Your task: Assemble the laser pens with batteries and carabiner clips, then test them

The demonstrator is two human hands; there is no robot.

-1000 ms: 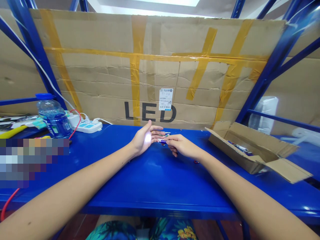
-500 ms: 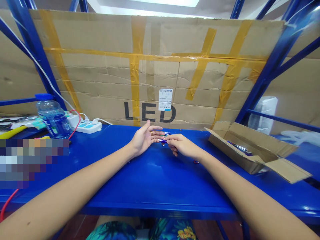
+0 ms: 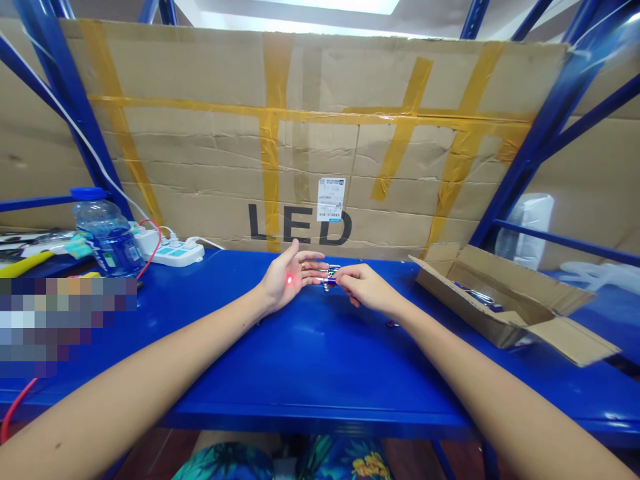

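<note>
My left hand (image 3: 287, 278) is open above the table, palm turned to the right and fingers stretched out. A bright red light spot shows on its palm. My right hand (image 3: 366, 288) is closed, pinching a small purple and silver laser pointer (image 3: 330, 281). Its silver end points at the left palm, near the fingertips. Just behind the fingers lie a few more small shiny pieces (image 3: 334, 268), too small to make out. Near the right wrist, a small red item (image 3: 393, 324) rests on the blue table (image 3: 300, 373).
An open cardboard box (image 3: 470, 310) with several purple and silver pieces stands on the right. To the left are a blue-capped bottle (image 3: 107, 233) and a white power strip (image 3: 177, 253) with cords. A large taped carton (image 3: 210, 153) walls off the back.
A red light spot has appeared on my left palm. My right hand has shifted slightly with the laser pointer; the left hand stays in place.
</note>
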